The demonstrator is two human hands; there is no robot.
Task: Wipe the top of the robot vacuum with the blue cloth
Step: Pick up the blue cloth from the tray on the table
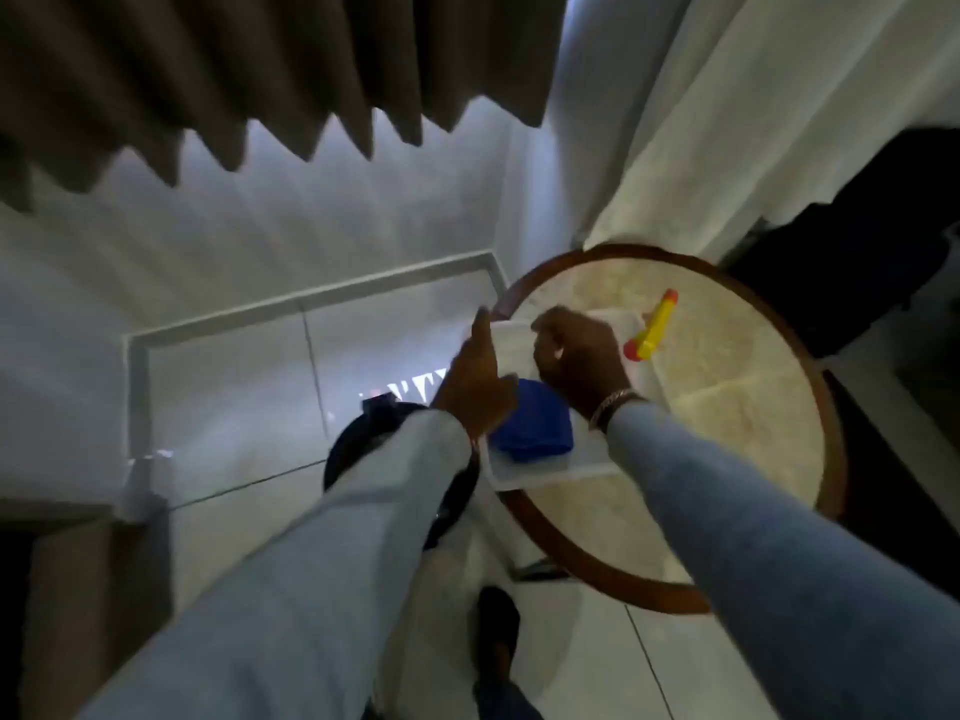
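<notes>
Round table (727,387), pale stone-patterned top with a dark brown wooden rim: occupies the 3 o'clock half of the view, standing on a white tiled floor (249,397).

White rectangular plastic tray (540,472): lies on the table at its 9 o'clock edge, partly overhanging the rim.

Blue cloth (535,420), folded and soft: rests inside the tray toward its 6 o'clock end, between the two wrists. Neither hand is on it.

Yellow plastic toy with orange-red ends (652,327): lies on the table top just beside the tray, at its 2 o'clock corner.

Robot vacuum (363,439), black and round: on the floor at 9 o'clock of the table, mostly hidden under the left sleeve; only an arc of its rim and a raised part show. The picture is blurred here.

Left hand (475,381): pale blue sleeve, index finger extended toward 12 o'clock at the tray's 10 o'clock corner; whether it touches the tray cannot be told. It holds nothing visible.

Right hand (576,356): grey-blue sleeve, metal bracelet at the wrist, fingers curled down over the tray's 12 o'clock end; what it grips, if anything, cannot be told.

Brown pleated curtain (260,70): hangs at 11 o'clock. White drape (753,122): at 1 o'clock, behind the table.
</notes>
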